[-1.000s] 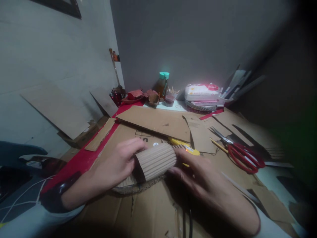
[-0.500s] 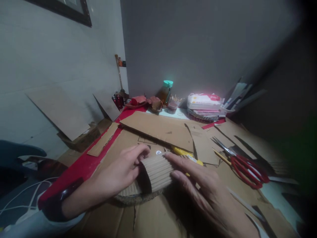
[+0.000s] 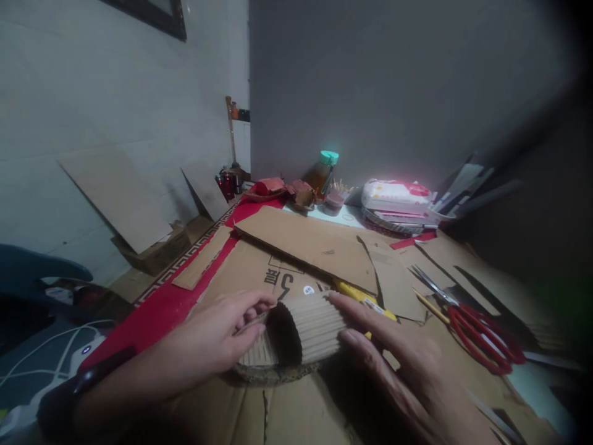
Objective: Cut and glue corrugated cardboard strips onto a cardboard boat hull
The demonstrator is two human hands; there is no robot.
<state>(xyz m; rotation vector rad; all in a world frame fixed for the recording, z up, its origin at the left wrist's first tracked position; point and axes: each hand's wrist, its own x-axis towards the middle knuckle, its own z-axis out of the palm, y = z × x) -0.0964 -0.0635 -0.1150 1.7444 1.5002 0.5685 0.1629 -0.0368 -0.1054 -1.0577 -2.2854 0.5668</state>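
Note:
A curved strip of corrugated cardboard (image 3: pixel 320 327) arches over a rounded cardboard piece (image 3: pixel 282 373) with a rough dark rim. My right hand (image 3: pixel 393 352) grips the right side of the strip, its thumb and forefinger pressed on the ridges. At the left side, my left hand (image 3: pixel 222 334) has its fingers curled round the ribbed left part of the cardboard piece, thumb near the dark opening. Under the hands lies a large flat cardboard sheet (image 3: pixel 231 272) with black printing. Behind the right fingers is a yellow cutter (image 3: pixel 361 295), partly hidden.
Red-handled scissors (image 3: pixel 482 337) and a pencil-like stick (image 3: pixel 430 307) lie to the right. A cardboard panel (image 3: pixel 306 244) sits beyond the hands. At the back stand a teal-lidded bottle (image 3: pixel 327 170) and a tissue pack (image 3: pixel 396 196). A chair (image 3: pixel 39 266) is at the left.
The view has shifted, so most things appear farther right. My left hand has drawn back leftward from the arched strip, showing more of the dark opening and the printing. My right hand keeps its hold.

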